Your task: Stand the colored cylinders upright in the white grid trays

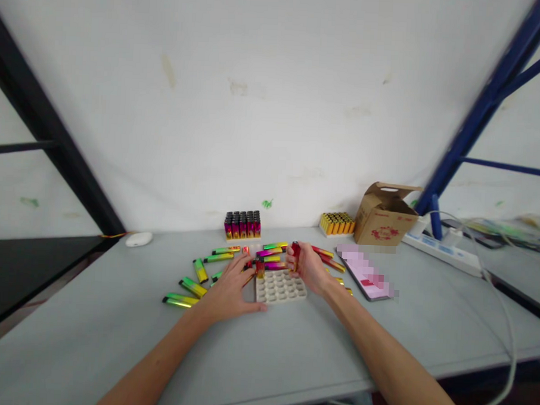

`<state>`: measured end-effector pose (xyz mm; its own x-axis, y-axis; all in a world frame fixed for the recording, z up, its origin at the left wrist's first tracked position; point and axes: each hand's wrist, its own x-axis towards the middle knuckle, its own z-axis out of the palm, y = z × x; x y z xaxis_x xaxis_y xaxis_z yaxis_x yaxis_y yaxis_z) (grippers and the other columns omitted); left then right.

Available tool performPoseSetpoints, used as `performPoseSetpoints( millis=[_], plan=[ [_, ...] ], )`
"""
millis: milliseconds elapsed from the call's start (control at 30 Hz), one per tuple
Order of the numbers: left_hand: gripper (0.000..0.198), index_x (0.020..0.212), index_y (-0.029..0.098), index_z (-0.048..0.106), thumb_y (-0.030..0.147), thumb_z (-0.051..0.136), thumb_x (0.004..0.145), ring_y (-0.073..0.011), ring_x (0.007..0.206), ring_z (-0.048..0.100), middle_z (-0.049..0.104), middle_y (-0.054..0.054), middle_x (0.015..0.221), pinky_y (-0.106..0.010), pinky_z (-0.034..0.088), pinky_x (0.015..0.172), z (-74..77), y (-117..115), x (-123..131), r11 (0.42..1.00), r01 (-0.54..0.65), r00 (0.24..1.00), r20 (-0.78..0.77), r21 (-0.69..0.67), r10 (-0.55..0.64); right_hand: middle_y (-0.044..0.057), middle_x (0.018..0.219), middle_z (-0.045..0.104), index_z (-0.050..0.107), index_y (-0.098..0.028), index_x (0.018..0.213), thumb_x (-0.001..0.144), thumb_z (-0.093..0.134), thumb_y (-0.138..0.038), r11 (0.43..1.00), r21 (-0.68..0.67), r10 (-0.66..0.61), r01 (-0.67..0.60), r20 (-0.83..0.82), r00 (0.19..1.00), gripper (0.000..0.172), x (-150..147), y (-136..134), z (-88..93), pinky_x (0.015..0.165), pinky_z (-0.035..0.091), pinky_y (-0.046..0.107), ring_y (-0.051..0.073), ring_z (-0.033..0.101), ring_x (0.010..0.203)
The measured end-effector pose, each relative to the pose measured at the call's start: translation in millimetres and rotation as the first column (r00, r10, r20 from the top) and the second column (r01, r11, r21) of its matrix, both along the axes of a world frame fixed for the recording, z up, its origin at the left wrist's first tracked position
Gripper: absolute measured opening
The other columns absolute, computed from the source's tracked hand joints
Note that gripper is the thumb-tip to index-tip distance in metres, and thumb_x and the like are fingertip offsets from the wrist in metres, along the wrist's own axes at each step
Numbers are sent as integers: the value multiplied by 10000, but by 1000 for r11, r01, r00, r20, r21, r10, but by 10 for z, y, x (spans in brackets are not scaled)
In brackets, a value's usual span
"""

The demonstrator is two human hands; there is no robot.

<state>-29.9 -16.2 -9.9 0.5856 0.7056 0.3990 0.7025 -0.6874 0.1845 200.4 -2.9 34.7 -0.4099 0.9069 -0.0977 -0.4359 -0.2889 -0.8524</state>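
Observation:
A white tray (280, 288) with rows of round holes lies on the table between my hands. One shiny reddish-gold tube (260, 269) stands in its back left corner. My left hand (231, 287) rests at the tray's left side, thumb stretched along the front corner and fingers reaching forward over some tubes. Above the tray's back right corner, my right hand (311, 267) is closed around a shiny red tube (296, 255), held upright. Around the tray lie loose green-and-yellow tubes (201, 271), purple-and-yellow tubes (270, 252) and red-and-yellow tubes (333, 264).
Against the wall stand a filled tray of purple tubes (243, 225) and a filled tray of yellow tubes (337, 224). To the right are an open cardboard box (382, 219), a phone (365, 272) and a power strip (446, 255) with cables. A white case (139, 239) sits at left.

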Motion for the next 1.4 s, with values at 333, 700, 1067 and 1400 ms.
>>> performPoseSetpoints(
  millis=[333,700,1067,1400],
  plan=[
    [755,1127,160,635,707,700,611,-394,1346,341,460,-196,1388,-576,324,1088,-4,0,5,1000,-5,1000,28,-13,6,-61,575,312,404,-205,684,800,449,-448,999,32,19,-19,6,1000,272,71,9,-22,410,182,197,88,278,467],
    [792,1107,121,636,744,663,619,-405,1355,325,445,-236,1391,-581,311,1095,7,-14,32,1000,-18,1000,11,-24,19,5,815,589,535,-220,844,780,589,-388,970,207,-143,127,63,988,188,106,-8,-32,711,470,307,169,569,758],
    [779,1142,137,629,711,689,620,-401,1352,327,451,-223,1387,-581,312,1094,-4,-12,35,999,-19,999,30,-28,20,30,866,685,704,-210,904,816,624,-364,713,701,-358,-28,398,845,195,-66,-30,-134,843,457,355,217,598,884],
    [761,1137,168,632,706,705,605,-394,1352,329,460,-199,1387,-581,311,1095,7,-14,36,999,-13,999,49,-31,14,16,862,709,677,-229,1100,747,674,-267,765,643,-371,-44,496,785,355,-132,10,-248,765,506,365,206,640,781]
  ],
)
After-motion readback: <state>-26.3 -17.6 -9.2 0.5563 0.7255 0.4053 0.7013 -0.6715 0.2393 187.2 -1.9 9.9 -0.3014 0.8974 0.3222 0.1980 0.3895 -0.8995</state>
